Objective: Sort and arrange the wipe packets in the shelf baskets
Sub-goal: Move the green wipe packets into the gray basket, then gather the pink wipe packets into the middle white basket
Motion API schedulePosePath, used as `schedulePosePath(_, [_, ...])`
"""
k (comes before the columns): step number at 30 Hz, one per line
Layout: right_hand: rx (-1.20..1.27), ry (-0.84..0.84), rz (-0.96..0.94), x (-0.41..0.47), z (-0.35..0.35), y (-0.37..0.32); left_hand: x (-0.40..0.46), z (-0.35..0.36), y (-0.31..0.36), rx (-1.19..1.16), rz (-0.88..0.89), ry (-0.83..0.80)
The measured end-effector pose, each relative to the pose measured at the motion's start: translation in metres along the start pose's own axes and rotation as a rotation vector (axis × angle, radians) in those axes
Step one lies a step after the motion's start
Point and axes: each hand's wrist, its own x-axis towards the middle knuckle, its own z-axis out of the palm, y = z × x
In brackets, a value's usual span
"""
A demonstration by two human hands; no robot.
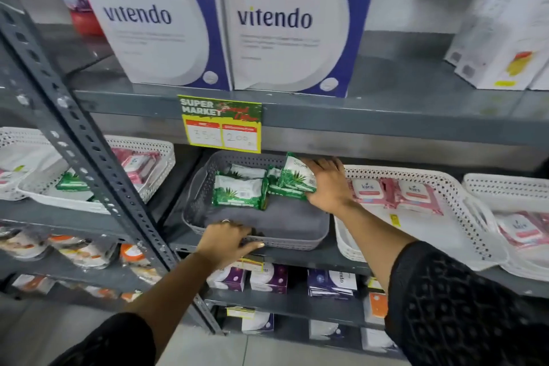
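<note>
A grey perforated basket sits on the middle shelf, holding several green and white wipe packets at its back. My left hand grips the basket's front rim. My right hand reaches into the back right corner and holds an upright green packet against the others. Another green packet lies flat to the left. In the white basket to the right lie pink wipe packets.
A white basket at the left holds pink and green packets behind a slotted grey shelf post. A yellow price tag hangs from the shelf above. Large boxes stand on the top shelf; small boxes fill the lower shelves.
</note>
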Motion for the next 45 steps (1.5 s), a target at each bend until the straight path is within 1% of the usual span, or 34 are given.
schedulePosePath(2, [-0.014, -0.047, -0.039, 0.005, 0.008, -0.008, 0.000, -0.004, 0.002, 0.017, -0.006, 0.005])
schedulePosePath(5, [-0.052, -0.163, -0.099, 0.002, 0.019, -0.016, -0.002, -0.007, 0.004, 0.056, -0.042, -0.060])
schedulePosePath(10, [-0.120, -0.354, -0.107, 0.002, 0.030, -0.021, 0.000, -0.009, 0.006, 0.061, -0.066, -0.098])
schedulePosePath(18, [0.007, -0.440, -0.035, 0.005, 0.019, -0.021, 0.000, -0.011, 0.004, 0.055, -0.031, -0.052])
schedulePosePath(24, [-0.021, -0.405, -0.048, 0.003, 0.020, -0.023, 0.000, -0.011, 0.006, -0.005, -0.034, -0.027])
schedulePosePath(27, [0.035, -0.357, -0.061, 0.000, 0.012, -0.020, 0.003, -0.014, 0.011, -0.084, -0.062, 0.000])
schedulePosePath(29, [0.071, -0.289, -0.060, -0.004, 0.001, -0.011, 0.010, -0.013, 0.022, -0.110, -0.035, 0.096])
schedulePosePath(32, [0.132, -0.096, -0.045, -0.013, -0.020, 0.019, 0.028, -0.019, 0.059, -0.141, 0.117, 0.259])
schedulePosePath(34, [0.127, 0.030, 0.003, -0.023, -0.035, 0.047, 0.043, -0.023, 0.087, -0.195, 0.211, 0.294])
schedulePosePath(35, [0.093, 0.068, 0.044, -0.031, -0.043, 0.066, 0.052, -0.025, 0.105, -0.220, 0.252, 0.295])
schedulePosePath(37, [0.030, 0.121, 0.114, -0.047, -0.056, 0.100, 0.068, -0.024, 0.131, -0.254, 0.322, 0.277])
schedulePosePath(39, [-0.029, 0.164, 0.202, -0.073, -0.070, 0.144, 0.086, -0.022, 0.164, -0.290, 0.413, 0.216])
schedulePosePath(41, [-0.065, 0.189, 0.300, -0.107, -0.085, 0.189, 0.103, -0.024, 0.200, -0.336, 0.471, 0.083])
schedulePosePath(42, [-0.077, 0.199, 0.354, -0.126, -0.093, 0.212, 0.110, -0.026, 0.219, -0.354, 0.482, -0.010])
schedulePosePath(43, [-0.093, 0.194, 0.414, -0.144, -0.100, 0.231, 0.117, -0.025, 0.236, -0.364, 0.488, -0.095])
schedulePosePath(45, [-0.113, 0.139, 0.552, -0.177, -0.113, 0.267, 0.129, -0.021, 0.268, -0.365, 0.479, -0.212])
